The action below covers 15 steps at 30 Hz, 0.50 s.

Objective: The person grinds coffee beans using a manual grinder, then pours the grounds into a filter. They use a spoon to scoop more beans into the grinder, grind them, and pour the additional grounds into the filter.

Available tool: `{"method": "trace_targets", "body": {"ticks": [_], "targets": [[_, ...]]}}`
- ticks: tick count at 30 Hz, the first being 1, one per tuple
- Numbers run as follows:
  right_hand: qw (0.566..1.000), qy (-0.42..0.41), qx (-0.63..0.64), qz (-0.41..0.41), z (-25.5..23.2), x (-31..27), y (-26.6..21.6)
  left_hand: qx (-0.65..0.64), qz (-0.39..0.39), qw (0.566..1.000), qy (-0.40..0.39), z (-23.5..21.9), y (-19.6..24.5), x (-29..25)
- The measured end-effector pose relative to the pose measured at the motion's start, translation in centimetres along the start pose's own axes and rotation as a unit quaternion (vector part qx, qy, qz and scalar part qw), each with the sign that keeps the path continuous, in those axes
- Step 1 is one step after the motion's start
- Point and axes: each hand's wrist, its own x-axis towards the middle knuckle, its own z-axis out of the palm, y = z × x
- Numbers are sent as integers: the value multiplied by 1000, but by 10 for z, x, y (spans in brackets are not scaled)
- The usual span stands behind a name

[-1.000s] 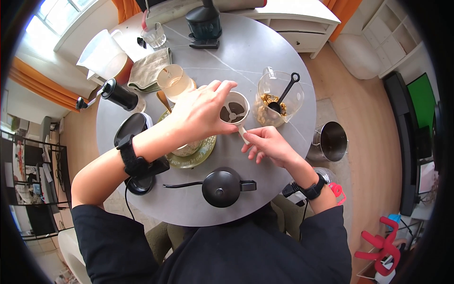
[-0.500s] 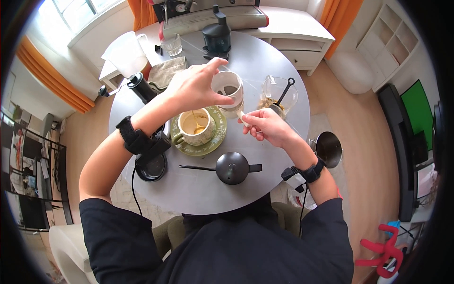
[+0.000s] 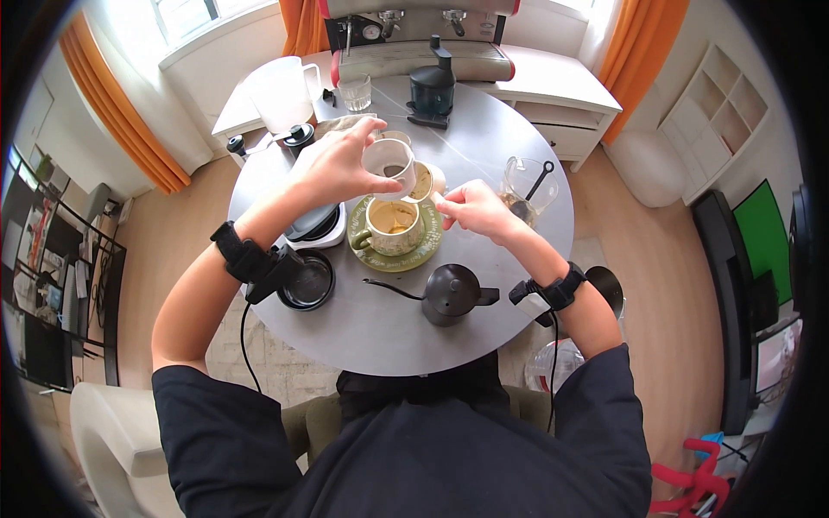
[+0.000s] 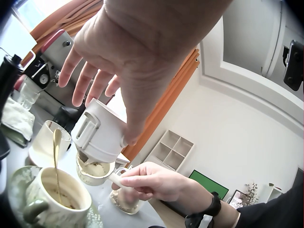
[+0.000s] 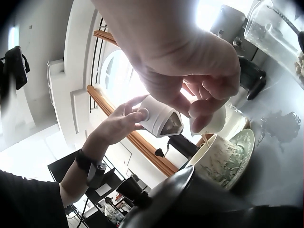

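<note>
My left hand (image 3: 332, 171) holds a white plastic cylinder (image 4: 102, 135) between thumb and fingers, tilted, with a dark mesh window in its end. Just below it is a small white handled cup (image 4: 93, 174), with brown residue inside. The thumb and fingers of my right hand (image 3: 479, 211) pinch that cup's short handle (image 4: 115, 179). Beneath both pieces stands a patterned green-and-cream mug (image 3: 393, 242) on a green saucer (image 3: 404, 262). A gold spoon (image 4: 57, 147) leans inside the mug.
A black gooseneck kettle (image 3: 451, 295) sits nearest my body. To the right stands a clear jug (image 3: 509, 183) with a black scoop (image 3: 541, 180). A black round dish (image 3: 307, 281) lies at left. Farther back are a dark lidded container (image 3: 432, 90) and an espresso machine (image 3: 419, 62).
The white cylinder has come up off the handled cup, which now shows separately beneath it. Both hands have shifted over toward the mug, and the head view has tilted up.
</note>
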Motion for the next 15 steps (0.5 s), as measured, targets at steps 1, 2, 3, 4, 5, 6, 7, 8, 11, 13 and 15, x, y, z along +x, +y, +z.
{"method": "trace_targets", "body": {"ticks": [1, 2, 3, 4, 5, 6, 7, 8, 11, 13, 15], "targets": [[999, 11, -32, -2, 1, 0, -3, -3, -5, 1000, -1, 0, -2, -3], [998, 22, -63, -4, 2, -1, -5, -7, -10, 1000, -3, 0, -3, -5], [996, 25, -86, -5, 3, -2, -7, -7, -13, 1000, -3, 0, -4, -7], [994, 28, -109, -5, 3, -3, -10, -8, -16, 1000, -4, 0, -5, -8], [991, 32, -131, -6, 2, -5, -13, -8, -18, 1000, -4, -1, -5, -9], [989, 34, -145, -3, 2, -7, -17, -8, -20, 1000, -6, 0, -6, -10], [986, 36, -160, -1, 2, -8, -20, -9, -22, 1000, -8, 0, -7, -11], [984, 39, -175, 2, 3, -9, -23, -10, -24, 1000, -10, 1, -8, -12], [978, 64, -200, 10, 6, -10, -26, -9, -22, 1000, -11, 4, -13, -13], [972, 81, -222, 1, 9, -9, -23, -2, -20, 1000, -12, 3, -12, -14], [967, 88, -241, 2, 10, -9, -24, 3, -19, 1000, -12, 4, -12, -15]]}}
